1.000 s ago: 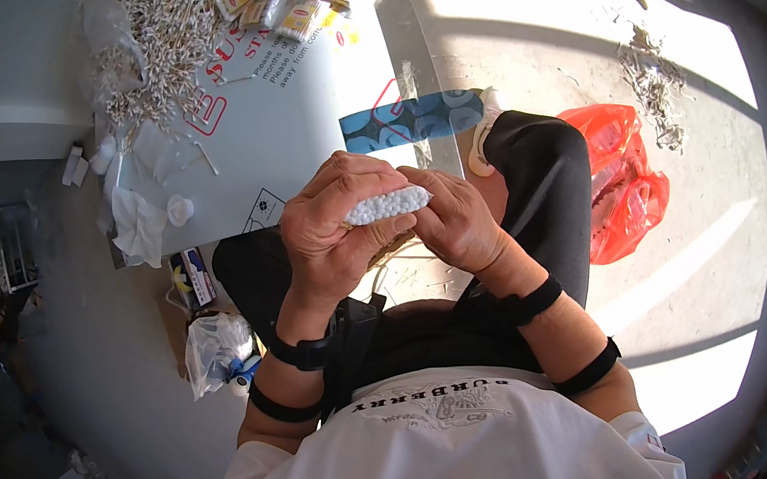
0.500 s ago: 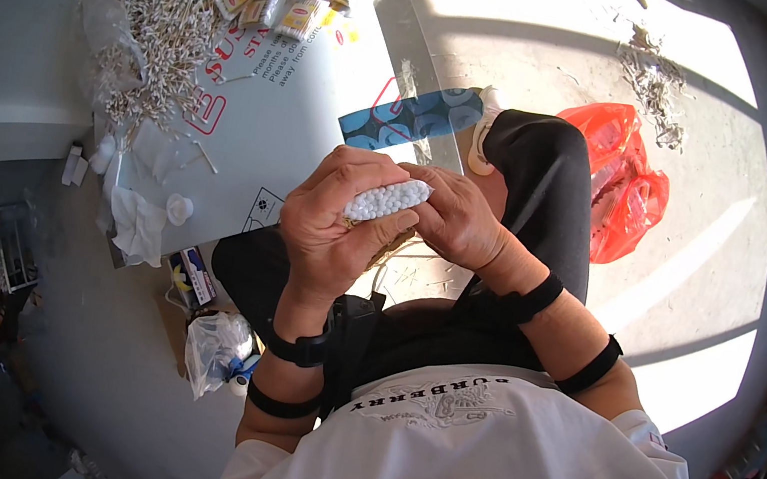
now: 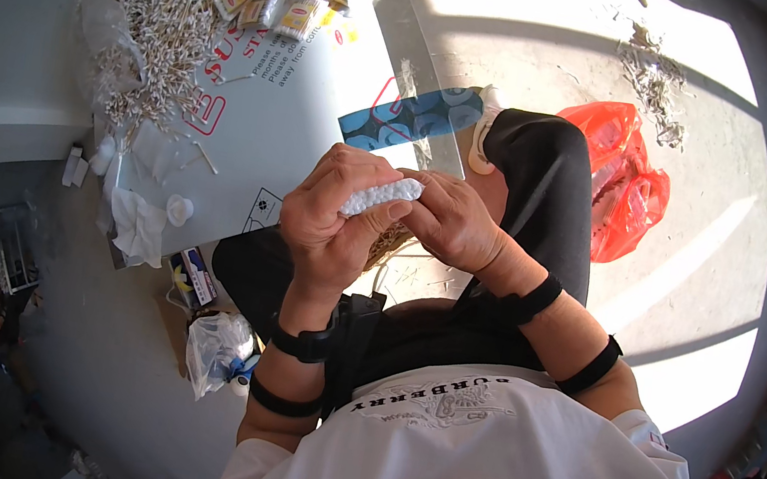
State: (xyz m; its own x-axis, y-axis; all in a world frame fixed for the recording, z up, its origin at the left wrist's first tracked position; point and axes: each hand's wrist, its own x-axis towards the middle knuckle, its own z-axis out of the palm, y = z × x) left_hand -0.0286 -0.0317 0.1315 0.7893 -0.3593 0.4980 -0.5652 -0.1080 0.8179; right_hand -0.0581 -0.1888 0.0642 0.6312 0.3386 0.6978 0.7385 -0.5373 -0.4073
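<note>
Between my two hands, over my lap at the table's near edge, is a bundle of cotton swabs [image 3: 379, 198] with its white tips facing up. My left hand [image 3: 327, 210] wraps round it, thumb across the near side. My right hand [image 3: 457, 223] pinches the bundle's right end with bent fingers. Part of the tan sticks shows below the tips; the rest is hidden by the hands. On the table [image 3: 310, 100], a large clear bag [image 3: 161, 20] spills loose cotton swabs. Beside it lie several filled packs of swabs [image 3: 301, 18].
White crumpled scraps [image 3: 137, 224] and a few stray swabs lie at the table's left corner. A red plastic bag [image 3: 627, 209] sits on the floor at right, with pale debris [image 3: 662, 88] beyond it. Below the table at left are a small box [image 3: 194, 276] and a clear plastic bag [image 3: 218, 349].
The bundle has tilted slightly in my hands, so its tip face looks narrower and more of the sticks shows below. My hands have hardly moved.
</note>
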